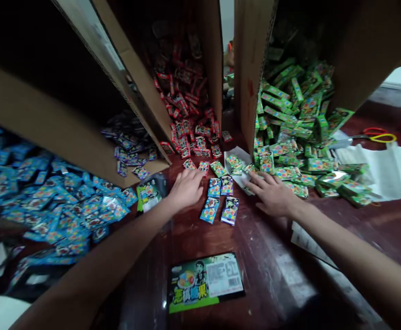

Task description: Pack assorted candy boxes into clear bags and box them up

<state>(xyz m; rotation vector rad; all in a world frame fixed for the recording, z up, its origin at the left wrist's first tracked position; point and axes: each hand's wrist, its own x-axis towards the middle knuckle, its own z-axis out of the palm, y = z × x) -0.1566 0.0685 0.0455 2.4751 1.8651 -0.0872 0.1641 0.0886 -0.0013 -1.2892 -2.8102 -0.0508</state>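
Observation:
My left hand (186, 189) lies low over the table, fingers reaching forward to a small red packet (189, 164); its thumb is apart from the fingers. Right of it is another red packet (203, 167). My right hand (272, 192) has spread fingers, the tips beside a green packet (235, 165) on a white paper and at the edge of the green pile. Between the hands lie a loose green packet (218, 168), two blue packets (209, 210) and two purple packets (230, 211). Nearer me, a flat printed black-and-green box (205, 282) bears a white label.
Tipped cardboard boxes (247, 68) spill red packets (186, 123), purple packets (131, 156) and green packets (290, 119). Blue packets (66, 201) are heaped at left. A printed pack (148, 195) lies by my left forearm. Scissors (379, 136) with red and yellow handles lie at right.

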